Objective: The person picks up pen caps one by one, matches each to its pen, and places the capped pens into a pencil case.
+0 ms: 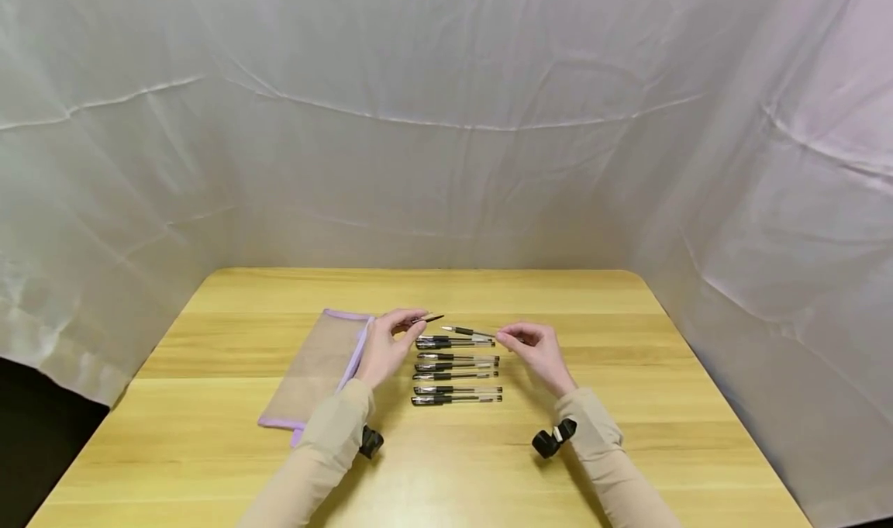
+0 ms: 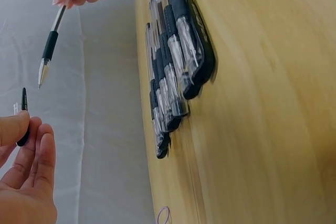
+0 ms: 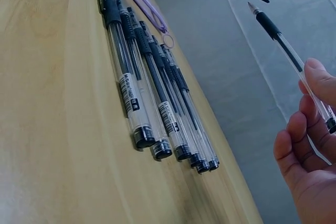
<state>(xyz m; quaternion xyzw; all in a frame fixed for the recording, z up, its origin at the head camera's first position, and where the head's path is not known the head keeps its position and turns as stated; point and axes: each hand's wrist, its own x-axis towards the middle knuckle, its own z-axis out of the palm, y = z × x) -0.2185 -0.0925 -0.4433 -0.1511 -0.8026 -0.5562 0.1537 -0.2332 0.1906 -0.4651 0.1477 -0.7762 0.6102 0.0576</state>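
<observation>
My left hand [image 1: 391,343] pinches a pen cap [image 2: 23,100] with a black clip between thumb and fingers. Across from it, my right hand [image 1: 536,350] grips the rear of an uncapped gel pen [image 3: 286,51], clear-barrelled with a black rubber grip. The pen's bare metal tip points at the cap, with a small gap between them in both wrist views. Both hands are raised above the far end of a column of capped gel pens [image 1: 456,389], which lie side by side on the table, caps to the left.
Left of the pens lies a flat mesh pouch [image 1: 314,365] with purple edging, partly behind my left forearm. The wooden table [image 1: 628,466] meets grey-white cloth [image 1: 446,194] at the back and sides. A camera is strapped to each wrist.
</observation>
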